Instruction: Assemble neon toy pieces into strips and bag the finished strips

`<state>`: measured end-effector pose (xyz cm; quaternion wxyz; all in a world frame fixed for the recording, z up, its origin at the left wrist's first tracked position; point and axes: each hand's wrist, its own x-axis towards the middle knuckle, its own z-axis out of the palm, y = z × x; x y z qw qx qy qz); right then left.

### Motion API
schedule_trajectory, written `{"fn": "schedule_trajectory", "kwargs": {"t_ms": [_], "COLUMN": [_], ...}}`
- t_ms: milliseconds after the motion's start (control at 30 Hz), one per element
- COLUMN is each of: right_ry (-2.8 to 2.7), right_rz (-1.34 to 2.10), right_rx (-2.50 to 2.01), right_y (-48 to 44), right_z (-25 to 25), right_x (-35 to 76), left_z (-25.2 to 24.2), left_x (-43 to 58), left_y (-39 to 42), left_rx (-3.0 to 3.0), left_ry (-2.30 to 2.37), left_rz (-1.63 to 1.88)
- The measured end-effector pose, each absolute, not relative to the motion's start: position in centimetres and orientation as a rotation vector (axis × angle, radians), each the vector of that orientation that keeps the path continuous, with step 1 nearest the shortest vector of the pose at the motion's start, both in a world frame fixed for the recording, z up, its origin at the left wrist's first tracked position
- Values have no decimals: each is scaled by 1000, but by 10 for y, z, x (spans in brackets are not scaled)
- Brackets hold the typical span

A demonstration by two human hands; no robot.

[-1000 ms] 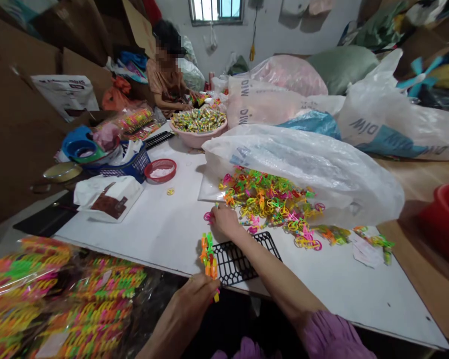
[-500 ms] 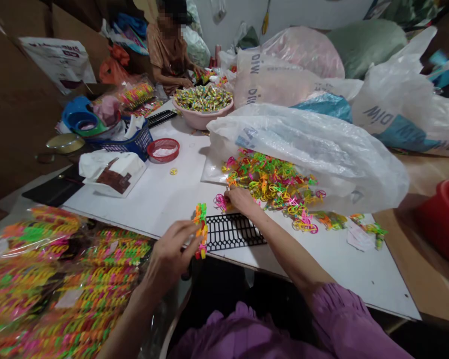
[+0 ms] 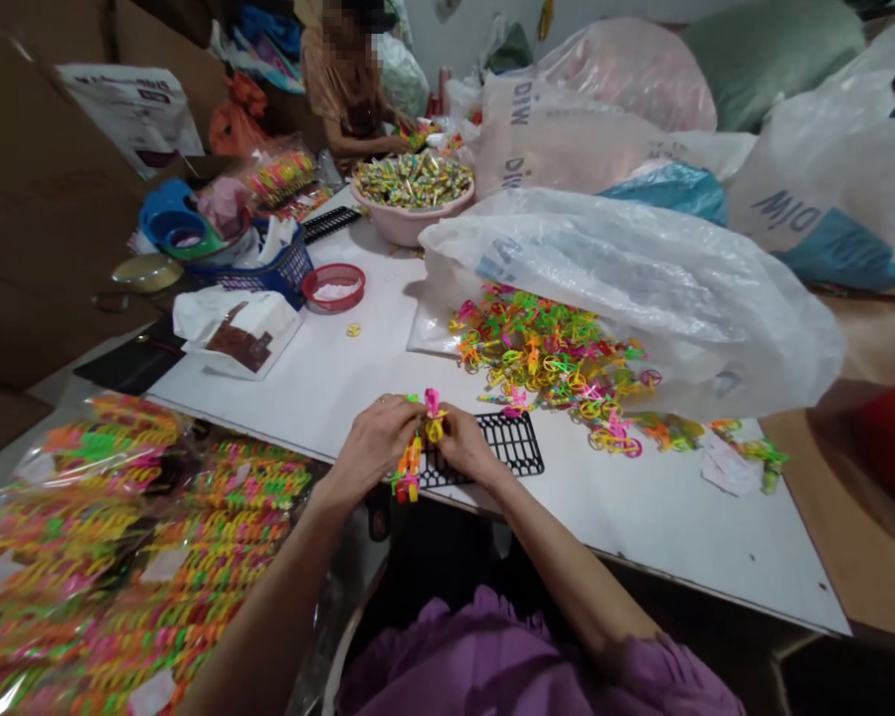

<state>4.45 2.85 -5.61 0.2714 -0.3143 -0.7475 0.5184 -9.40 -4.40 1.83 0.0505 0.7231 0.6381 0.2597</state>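
Both my hands meet over the left end of a black plastic rack (image 3: pixel 511 443) near the table's front edge. A small pink-and-yellow plastic toy (image 3: pixel 434 418) with a wheel-like part is pinched between them. My right hand (image 3: pixel 466 447) is closed on it from the right. My left hand (image 3: pixel 377 438) is closed at its left side, with fingertips partly hidden. Orange, green and red toys (image 3: pixel 408 465) stand in the rack's left end, beneath my left fingers. Beyond the rack, a loose heap of similar bright toys (image 3: pixel 544 348) spills from a clear plastic bag (image 3: pixel 641 249).
Bagged rows of bright toys (image 3: pixel 194 557) are stacked at lower left. A white pouch (image 3: pixel 239 328), a small red basket (image 3: pixel 335 283) and a blue basket (image 3: pixel 283 268) stand on the left. Behind are a pink basin (image 3: pixel 410 224) of wrapped pieces and another person (image 3: pixel 350 89) at work.
My right hand has come back from the heap to the rack's left end, bringing the pink-and-yellow toy. My left hand has moved up and right to meet it. The view has shifted slightly.
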Motion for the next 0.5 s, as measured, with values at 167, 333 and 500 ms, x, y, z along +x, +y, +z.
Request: {"fn": "schedule_trajectory", "kwargs": {"t_ms": [167, 333, 500], "right_ry": [-2334, -2532, -2608], "right_rz": [1076, 830, 1063], "right_rx": [-850, -940, -792], "right_y": [32, 22, 38], "right_z": [-51, -48, -43], "right_x": [45, 37, 55], "left_z": [16, 12, 9], "left_x": [-95, -91, -87], "left_y": [-44, -44, -51], "left_rx": [2195, 2248, 2311], "left_ry": [1936, 1985, 1898], "left_rz": [719, 749, 781]}}
